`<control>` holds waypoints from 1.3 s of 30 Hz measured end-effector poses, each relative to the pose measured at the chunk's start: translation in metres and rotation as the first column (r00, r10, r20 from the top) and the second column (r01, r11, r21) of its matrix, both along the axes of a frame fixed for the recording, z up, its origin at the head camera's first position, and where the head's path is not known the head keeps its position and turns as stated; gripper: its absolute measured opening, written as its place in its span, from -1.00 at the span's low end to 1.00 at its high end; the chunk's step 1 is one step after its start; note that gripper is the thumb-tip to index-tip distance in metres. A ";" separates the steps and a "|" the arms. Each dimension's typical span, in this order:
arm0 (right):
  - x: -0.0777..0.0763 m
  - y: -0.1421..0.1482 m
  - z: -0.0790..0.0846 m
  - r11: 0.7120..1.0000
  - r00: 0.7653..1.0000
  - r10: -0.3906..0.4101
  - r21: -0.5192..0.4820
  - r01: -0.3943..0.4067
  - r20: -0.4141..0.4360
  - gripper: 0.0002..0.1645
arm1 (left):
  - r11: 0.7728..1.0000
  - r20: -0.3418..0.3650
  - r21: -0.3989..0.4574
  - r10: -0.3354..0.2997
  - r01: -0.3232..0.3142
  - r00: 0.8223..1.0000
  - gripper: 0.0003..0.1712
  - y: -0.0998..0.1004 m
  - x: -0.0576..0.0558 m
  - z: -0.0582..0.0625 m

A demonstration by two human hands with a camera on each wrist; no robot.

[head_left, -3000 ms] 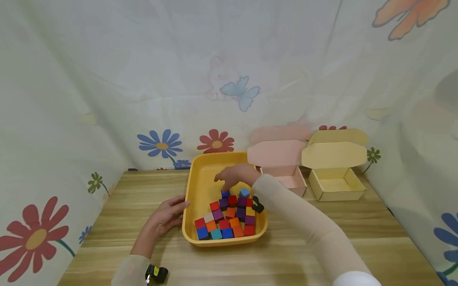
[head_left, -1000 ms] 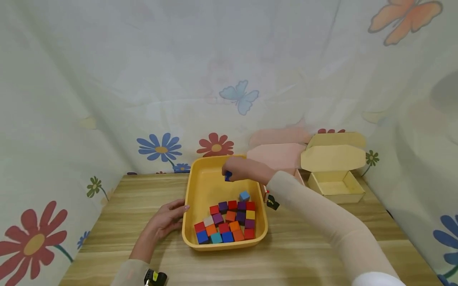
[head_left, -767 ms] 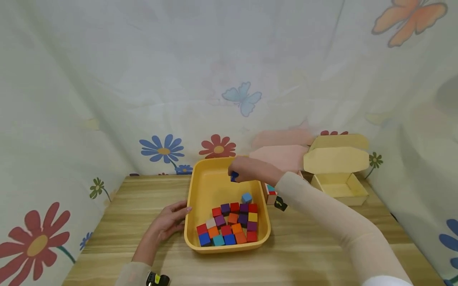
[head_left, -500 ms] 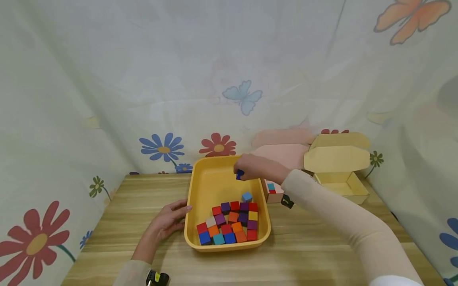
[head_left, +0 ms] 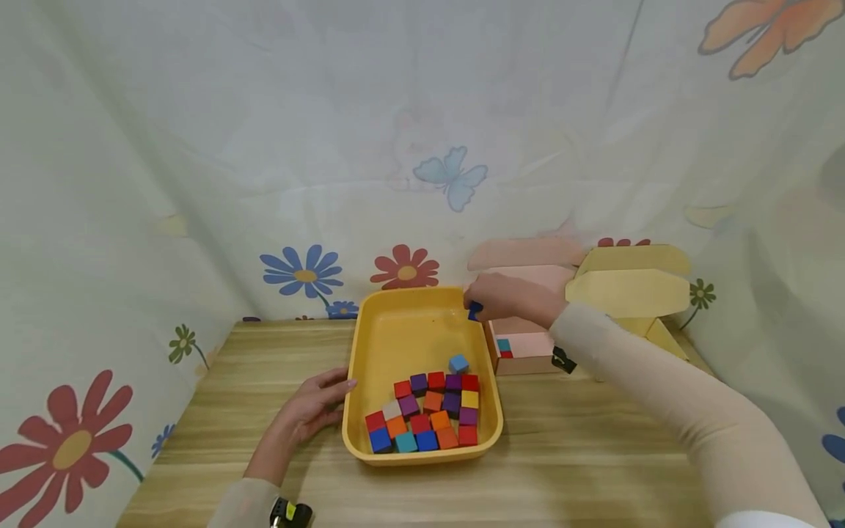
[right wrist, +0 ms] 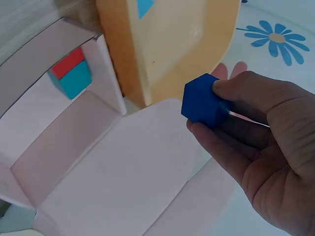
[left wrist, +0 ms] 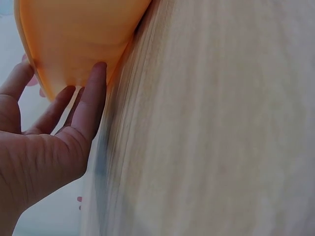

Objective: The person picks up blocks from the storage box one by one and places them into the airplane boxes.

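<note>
right hand [head_left: 507, 297] has reached one o'clock of the tray [head_left: 396, 345], bringing its pinched cube [right wrist: 202, 101] nearer the pink box [head_left: 528, 364]; relaxed left hand [head_left: 312, 407] touches nine o'clock side.

The blue cube [right wrist: 202, 101] looked smooth and matt, as if painted. The yellow tray [head_left: 389, 345] seemed smooth moulded plastic with a soft sheen, while the pink box [head_left: 528, 364] and the pale yellow box [head_left: 630, 292] resembled thin matt card. The tabletop [head_left: 568, 440] showed smooth wood grain, the printed backdrop [head_left: 317, 147] was creased and faintly shiny, and the right sleeve [head_left: 680, 396] was matt cloth.
</note>
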State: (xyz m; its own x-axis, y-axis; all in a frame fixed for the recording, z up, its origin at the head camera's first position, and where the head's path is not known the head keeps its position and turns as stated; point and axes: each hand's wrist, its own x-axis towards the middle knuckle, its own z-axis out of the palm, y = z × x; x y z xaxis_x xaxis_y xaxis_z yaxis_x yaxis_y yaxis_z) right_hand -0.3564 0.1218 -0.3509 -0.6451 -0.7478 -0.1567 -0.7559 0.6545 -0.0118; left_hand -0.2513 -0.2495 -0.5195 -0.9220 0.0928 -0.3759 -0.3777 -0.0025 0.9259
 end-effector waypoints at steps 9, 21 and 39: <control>-0.016 0.019 -0.005 0.999 0.999 0.011 0.050 -0.013 0.047 -0.88 | 1.000 -0.003 0.008 -0.018 0.018 1.000 -0.21 -0.001 0.000 -0.001; -0.036 0.044 -0.036 0.990 0.989 -0.027 0.138 0.006 0.147 -0.75 | 0.999 0.004 0.020 -0.037 0.037 0.999 -0.20 -0.004 -0.001 0.004; -0.020 0.047 -0.085 0.977 0.982 -0.184 -0.100 0.188 0.049 -0.77 | 1.000 0.015 0.023 -0.021 0.021 1.000 -0.23 -0.002 -0.001 0.003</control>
